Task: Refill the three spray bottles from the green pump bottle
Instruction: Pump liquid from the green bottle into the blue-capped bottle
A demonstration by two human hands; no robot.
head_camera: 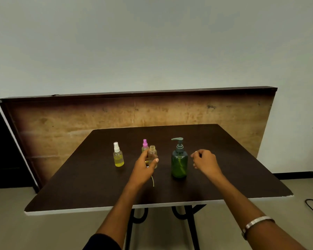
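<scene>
Green pump bottle (179, 162) stands upright, pump on, just left of the right hand (205, 162), whose fingers (195, 155) hang loosely curled beside it, holding nothing. Left hand (145, 164) grips the uncapped spray bottle (152, 152), thumb and fingers wrapped round its body. So the call is bottle opened, ready for filling; 1 of 3 looks in hand. Next move, I'd say: bring that open neck under the pump spout and press down, keeping the narrow mouth lined up or it spills. Pink-capped bottle (145, 144) sits just behind the left fingers, white-capped bottle (118, 156) off to their left, yellow liquid inside. A thin tube (153, 181) trails under the left wrist.

Dark desk (224, 168) on black legs, wooden board (79, 120) leaning on a pale wall beyond.
</scene>
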